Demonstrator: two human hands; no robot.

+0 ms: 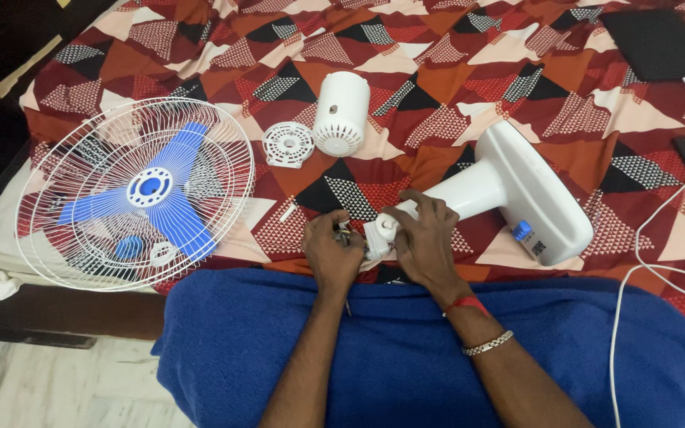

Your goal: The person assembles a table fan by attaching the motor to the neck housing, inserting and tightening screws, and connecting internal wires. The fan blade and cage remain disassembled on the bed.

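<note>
The left hand is closed around a small metal tool, prob. a screwdriver, too hidden to tell exactly, and the right hand grips w/ bent fingers the neck end of the white fan stand, which lies on its side on the patterned bedsheet, base w/ blue knob pointing right. Just beyond the hands lie a white motor cover and a small round white plate beside it; to the left, at the bed edge, rests the white fan guard w/ blue blades, and a white cable runs along the right side.
</note>
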